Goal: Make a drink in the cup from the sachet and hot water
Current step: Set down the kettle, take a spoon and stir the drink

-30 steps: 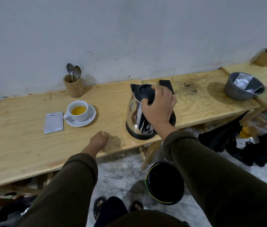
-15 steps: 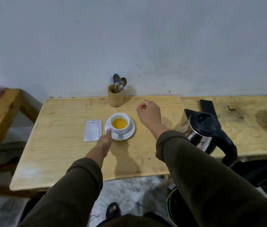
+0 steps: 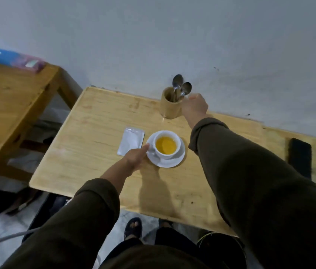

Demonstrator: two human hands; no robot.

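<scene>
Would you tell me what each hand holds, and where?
Left hand touches the white saucer's left rim; right hand, by a wooden spoon holder, shows nothing held.

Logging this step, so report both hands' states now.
Left hand: at the round white ceramic saucer rim; grip cannot be told.
Right hand: curled closed, holding nothing, beside the cylindrical wooden spoon holder.

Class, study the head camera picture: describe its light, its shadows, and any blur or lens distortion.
Head view: the light is dim and even, without harsh glare; a soft shadow lies on the table between the saucer and the near edge; the spoons catch a faint shine; the boxes at far left are smeared; the wide lens skews the table's edges.
</scene>
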